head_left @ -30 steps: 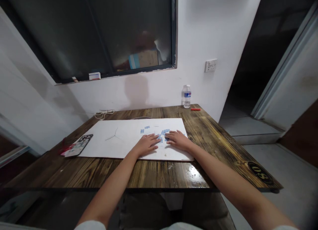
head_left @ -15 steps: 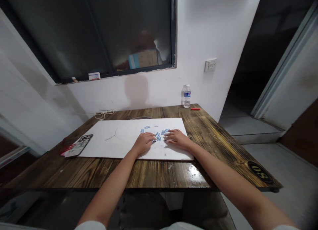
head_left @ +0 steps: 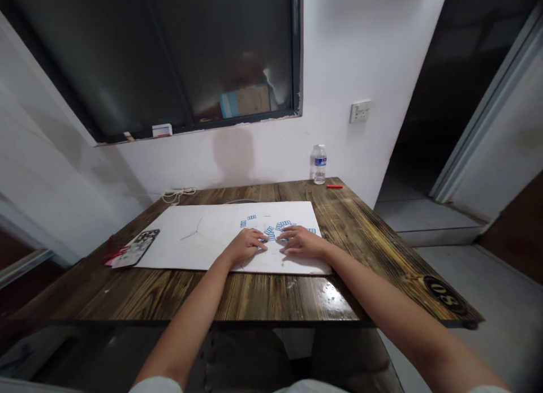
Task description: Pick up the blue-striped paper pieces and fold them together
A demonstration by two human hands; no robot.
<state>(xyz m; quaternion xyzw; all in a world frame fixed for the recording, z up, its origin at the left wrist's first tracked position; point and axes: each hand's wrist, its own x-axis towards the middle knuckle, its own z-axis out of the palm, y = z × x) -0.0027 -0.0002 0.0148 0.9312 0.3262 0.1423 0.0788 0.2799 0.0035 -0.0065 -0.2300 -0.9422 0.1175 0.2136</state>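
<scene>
Several small white tiles with blue printing point(head_left: 283, 225) lie scattered across the right half of a large white sheet point(head_left: 190, 251). My left hand point(head_left: 245, 246) rests flat on the sheet, its fingertips reaching the tiles. My right hand point(head_left: 303, 241) lies flat beside it, with its fingers pointing left and touching the tiles too. Some tiles are hidden between and under the fingers. Neither hand visibly holds anything.
The sheet lies on a dark burnt-wood table point(head_left: 280, 297). A phone point(head_left: 136, 248) sits by its left edge, with a water bottle point(head_left: 319, 164) and a red stick point(head_left: 334, 186) at the far edge. A white cord point(head_left: 178, 195) lies at the back.
My left hand has slid slightly back to the left since the oldest frame. My right hand has shifted little, and the tiles near the fingertips have moved slightly.
</scene>
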